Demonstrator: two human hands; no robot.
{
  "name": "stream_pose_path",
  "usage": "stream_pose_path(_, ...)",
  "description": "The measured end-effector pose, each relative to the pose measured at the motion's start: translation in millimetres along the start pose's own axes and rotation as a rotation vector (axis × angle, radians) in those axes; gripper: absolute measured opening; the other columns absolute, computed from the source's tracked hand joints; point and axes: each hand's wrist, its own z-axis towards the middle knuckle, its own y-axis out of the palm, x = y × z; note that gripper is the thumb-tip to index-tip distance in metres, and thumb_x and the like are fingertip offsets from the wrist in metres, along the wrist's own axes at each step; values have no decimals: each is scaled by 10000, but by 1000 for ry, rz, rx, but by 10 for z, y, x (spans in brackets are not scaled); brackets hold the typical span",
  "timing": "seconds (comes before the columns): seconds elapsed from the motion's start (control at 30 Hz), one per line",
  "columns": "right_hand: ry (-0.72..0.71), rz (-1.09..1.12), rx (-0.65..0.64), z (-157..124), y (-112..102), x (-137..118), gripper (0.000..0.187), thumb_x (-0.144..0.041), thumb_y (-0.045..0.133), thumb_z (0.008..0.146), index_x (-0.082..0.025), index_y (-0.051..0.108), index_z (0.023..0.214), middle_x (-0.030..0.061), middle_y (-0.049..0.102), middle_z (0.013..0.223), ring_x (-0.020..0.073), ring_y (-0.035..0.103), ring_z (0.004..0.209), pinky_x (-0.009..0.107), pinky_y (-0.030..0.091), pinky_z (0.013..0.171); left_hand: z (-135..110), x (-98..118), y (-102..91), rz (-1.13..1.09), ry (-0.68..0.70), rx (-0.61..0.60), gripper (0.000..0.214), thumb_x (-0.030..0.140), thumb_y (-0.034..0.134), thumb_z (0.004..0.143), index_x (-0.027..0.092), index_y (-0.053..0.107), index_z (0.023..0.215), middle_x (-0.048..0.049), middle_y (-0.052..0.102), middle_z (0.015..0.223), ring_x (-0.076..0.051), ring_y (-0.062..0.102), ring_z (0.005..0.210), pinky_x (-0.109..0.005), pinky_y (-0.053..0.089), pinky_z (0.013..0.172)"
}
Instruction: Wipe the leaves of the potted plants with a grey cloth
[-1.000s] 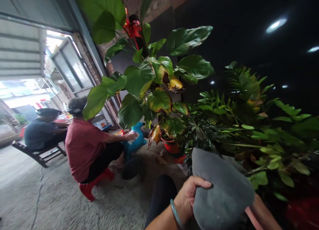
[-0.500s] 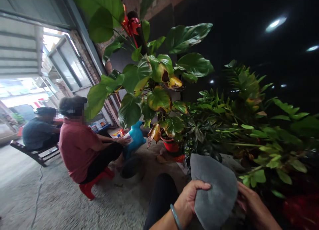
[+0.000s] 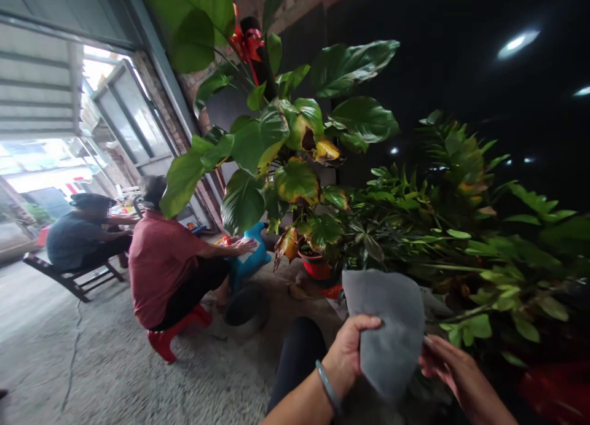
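Observation:
My left hand [image 3: 348,345] grips a grey cloth-like piece [image 3: 391,327] by its left edge, thumb on the near face and the other fingers hidden behind. The piece is broad and rounded at the top and narrows towards the bottom. A pale bangle [image 3: 326,385] circles my left wrist. Beside the piece's right edge is my right hand [image 3: 445,360], its fingers drawn together in a pinch. Whatever they hold, if anything, is too small to make out.
A leafy plant in a red pot [image 3: 316,265] stands ahead, with dense greenery [image 3: 415,228] to the right. On the left, a person in a red shirt [image 3: 161,259] sits on a red stool [image 3: 173,336]; another sits beyond. A dark basin [image 3: 246,311] rests on the floor.
The grey piece and both my hands have shifted slightly left, and my right hand shows a little apart from the edge. The person in red has leaned forward, an arm reaching towards the blue object.

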Motion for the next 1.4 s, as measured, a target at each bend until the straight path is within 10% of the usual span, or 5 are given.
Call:
stream_pose_path(0.33,-10,-53,57,-59,105,-36,366,-451,832,359,-221,716,619,55,697,610,194,610,543,289,488,481,-101,401,436,-40,212,-86,299,182,625,623,89,689,900,-66,741,729,-217,690,725,-340,469,894)
stream_pose_path(0.63,-55,-322,-132,-20,99,77,340,-473,745,398,-193,558,349,28,528,391,118,465,399,237,366,407,40,-21,-70,22,-86,-6,285,158,617,663,1,691,890,-124,731,715,-210,686,692,-312,475,830)
stream_pose_path(0.9,-19,-250,-61,29,105,175,422,-528,777,450,-186,756,696,99,726,709,189,625,595,262,448,499,5,526,473,-25,246,-97,246,121,641,606,67,689,842,-65,734,716,-189,680,681,-306,470,864)
stream_pose_path(1.2,-36,-350,-201,51,91,94,332,-513,713,389,-211,576,371,13,525,396,134,467,405,261,371,425,-72,-61,-355,108,-110,-50,359,189,647,580,38,685,904,-114,735,765,-242,691,810,-327,460,850)
stream_pose_path(1.4,32,-267,-48,-21,187,71,269,-450,741,361,-227,684,501,47,665,547,182,587,514,273,434,474,-384,407,187,113,190,-236,434,157,630,493,73,694,914,-85,746,809,-272,683,908,-342,442,911)
